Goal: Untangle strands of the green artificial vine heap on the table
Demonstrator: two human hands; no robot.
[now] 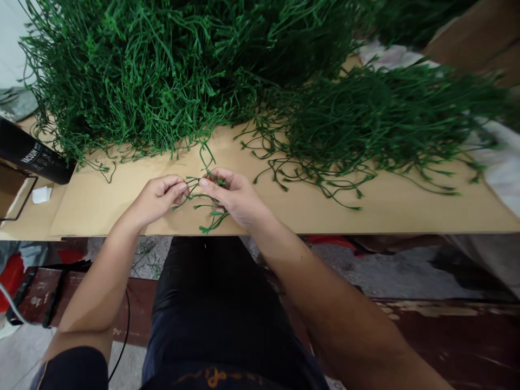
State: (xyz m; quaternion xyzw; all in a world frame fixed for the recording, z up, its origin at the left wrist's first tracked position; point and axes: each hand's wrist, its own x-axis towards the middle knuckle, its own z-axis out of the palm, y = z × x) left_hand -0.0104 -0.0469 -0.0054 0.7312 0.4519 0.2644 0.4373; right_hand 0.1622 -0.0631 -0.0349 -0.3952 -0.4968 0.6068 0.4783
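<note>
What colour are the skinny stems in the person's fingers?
Green, like grass! The skinny stems show best in the head view.

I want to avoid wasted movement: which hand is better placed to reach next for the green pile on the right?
Probably the right hand. It is nearer to the green pile, while the left hand is farther off. Both hands seem to hold thin stems, so neither is free.

On the bench (410,208), stem heap (162,81) at back, stem pile (365,119) right of heap, vacuum bottle (34,153) left of heap
</note>
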